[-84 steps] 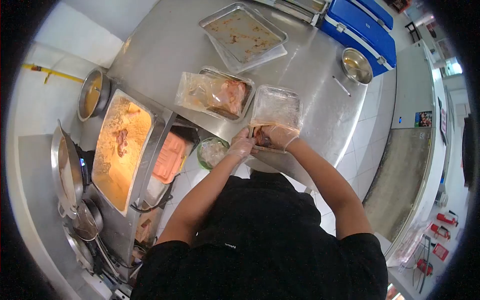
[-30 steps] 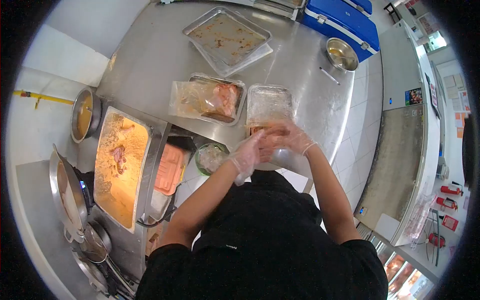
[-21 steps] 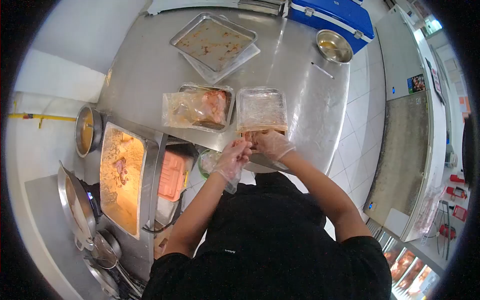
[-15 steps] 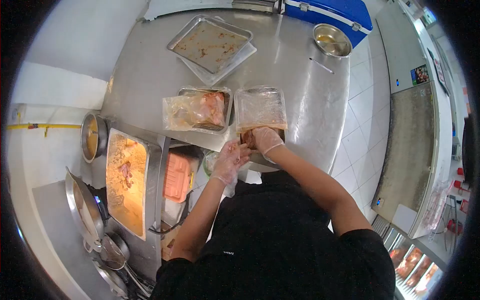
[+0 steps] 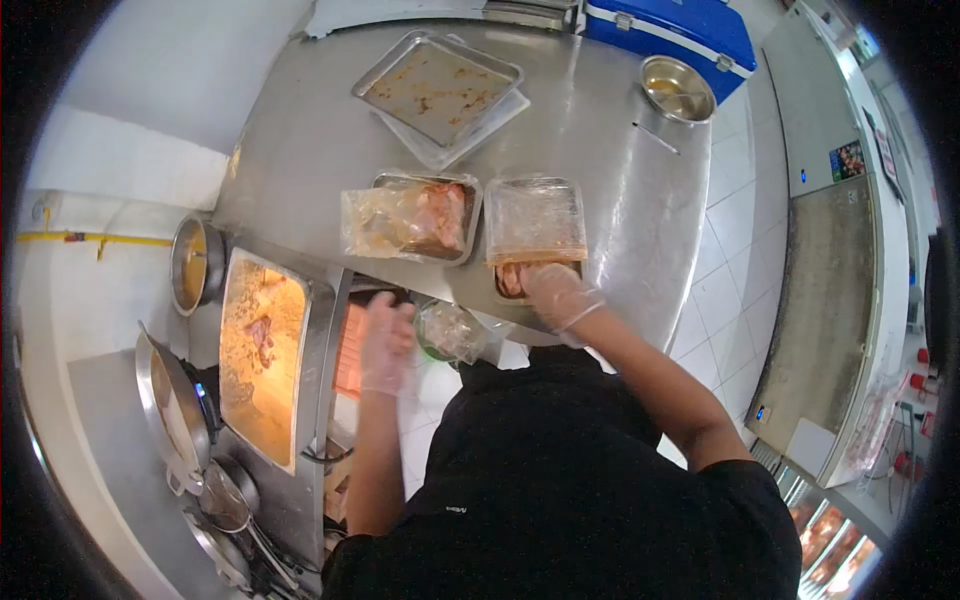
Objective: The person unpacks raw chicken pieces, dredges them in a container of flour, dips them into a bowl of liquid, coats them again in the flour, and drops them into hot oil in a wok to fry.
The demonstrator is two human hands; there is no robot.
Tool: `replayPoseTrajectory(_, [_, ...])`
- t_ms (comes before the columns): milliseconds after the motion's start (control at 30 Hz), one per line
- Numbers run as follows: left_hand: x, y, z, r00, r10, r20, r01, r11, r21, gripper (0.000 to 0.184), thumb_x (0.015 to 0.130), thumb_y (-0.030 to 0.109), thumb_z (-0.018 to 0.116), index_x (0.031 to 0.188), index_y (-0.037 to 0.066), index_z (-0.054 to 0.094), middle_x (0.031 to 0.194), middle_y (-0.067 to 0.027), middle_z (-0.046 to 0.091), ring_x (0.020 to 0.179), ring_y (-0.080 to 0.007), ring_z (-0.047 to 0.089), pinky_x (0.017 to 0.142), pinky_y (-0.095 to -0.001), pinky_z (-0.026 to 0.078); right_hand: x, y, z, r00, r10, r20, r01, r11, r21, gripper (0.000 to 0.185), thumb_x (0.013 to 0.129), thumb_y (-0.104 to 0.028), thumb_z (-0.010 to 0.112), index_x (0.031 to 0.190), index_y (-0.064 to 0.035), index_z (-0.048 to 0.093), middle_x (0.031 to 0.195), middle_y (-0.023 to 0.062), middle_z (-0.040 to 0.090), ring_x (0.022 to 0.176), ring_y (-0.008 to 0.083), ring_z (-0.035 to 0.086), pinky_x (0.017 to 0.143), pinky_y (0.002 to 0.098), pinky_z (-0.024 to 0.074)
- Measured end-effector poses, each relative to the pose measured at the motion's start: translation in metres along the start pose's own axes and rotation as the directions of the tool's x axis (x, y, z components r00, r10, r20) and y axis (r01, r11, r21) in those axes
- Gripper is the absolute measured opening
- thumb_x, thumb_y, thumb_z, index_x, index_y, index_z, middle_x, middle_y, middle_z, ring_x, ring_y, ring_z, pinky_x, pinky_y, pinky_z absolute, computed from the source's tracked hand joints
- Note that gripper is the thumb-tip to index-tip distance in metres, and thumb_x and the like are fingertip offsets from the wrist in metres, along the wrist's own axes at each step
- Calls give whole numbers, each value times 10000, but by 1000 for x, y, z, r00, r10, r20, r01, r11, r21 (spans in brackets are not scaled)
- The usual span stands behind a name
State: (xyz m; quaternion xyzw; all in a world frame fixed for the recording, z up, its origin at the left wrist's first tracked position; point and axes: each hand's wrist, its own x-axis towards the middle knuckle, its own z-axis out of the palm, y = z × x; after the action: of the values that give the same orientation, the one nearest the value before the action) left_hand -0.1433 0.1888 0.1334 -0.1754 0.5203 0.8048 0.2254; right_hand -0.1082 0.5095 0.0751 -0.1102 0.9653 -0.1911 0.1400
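One blurred left hand [image 5: 388, 335] hovers, loosely open, off the near edge of the tabletop [image 5: 630, 200]; the right hand [image 5: 560, 296] dips beside meat [image 5: 511, 279] there, grip hidden.

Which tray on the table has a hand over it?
The partly wrapped tray: right hand over its uncovered end. The meat bag's tray and the stained tray have none.

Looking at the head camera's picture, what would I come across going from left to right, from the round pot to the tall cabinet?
Round pot → flour-dusted tray → bagged meat → partly covered container → shiny metal bowl → tall cabinet.
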Motion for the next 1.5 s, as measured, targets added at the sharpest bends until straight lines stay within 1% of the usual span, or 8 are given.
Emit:
replayPoseTrajectory(233, [35,144,-190,730,598,-330,-423,775,470,530,989,121,567,1442,132,292,1018,-64,547,863,-157,557,679,-297,492,-1,27,63,904,-28,-426,-169,892,-418,507,897,-288,553,1262,63,554,952,245,692,1014,441,639,896,516,505])
replayPoseTrajectory(433, [48,194,-287,653,745,-140,-91,261,961,657,929,16,620,1499,93,302,1253,-126,531,1001,-209,582,789,-367,522,17,-16,4,911,411,-13,-411,909,-69,508,869,-337,587,1193,54,605,993,276,679,991,428,653,883,495,513])
replayPoseTrajectory(733, [47,109,-152,529,841,112,-53,-99,994,535,906,29,659,1402,11,462,1352,-133,546,1215,-247,532,1081,-364,408,17,-7,32,924,342,-169,-354,934,-49,522,851,-301,601,1225,62,591,1008,292,674,963,458,652,898,499,510])
replayPoseTrajectory(933, [21,-25,21,807,371,460,-567,267,779,382,865,148,697,1202,25,565,1020,-145,642,894,-246,642,827,-378,524,2,-12,23,867,161,-472,-295,928,-226,656,920,-426,530,1379,42,500,1306,327,568,1221,463,544,1103,552,343])
replayPoseTrajectory(1033, [35,-84,62,876,280,393,-478,400,782,480,842,238,718,1236,16,555,1052,-212,657,905,-294,667,811,-398,532,33,-9,-33,787,442,432,-499,866,24,676,939,-533,501,1377,-19,537,1449,291,459,1342,400,454,1157,478,296])
replayPoseTrajectory(1133, [59,-112,77,931,219,293,-322,113,940,496,842,231,721,1257,22,547,971,-230,654,873,-286,669,769,-414,542,58,57,82,916,221,-335,-266,960,-93,702,916,-567,524,1354,-19,560,1393,252,537,1270,377,532,1099,463,384])
replayPoseTrajectory(1333, [75,-110,105,982,-185,-50,160,645,747,363,849,130,701,1167,4,580,953,-188,678,881,-268,668,793,-401,541,25,45,14,1000,2,0,-2,970,245,493,839,-277,739,1273,-68,634,1207,207,658,1163,377,608,967,460,487])
replayPoseTrajectory(1500, [88,-138,93,944,322,64,-229,505,832,203,880,92,655,1055,7,595,936,-168,673,831,-259,663,730,-396,529,10,74,26,915,-94,-392,178,967,183,398,804,-173,715,1188,-89,652,980,193,690,960,383,662,887,464,514])
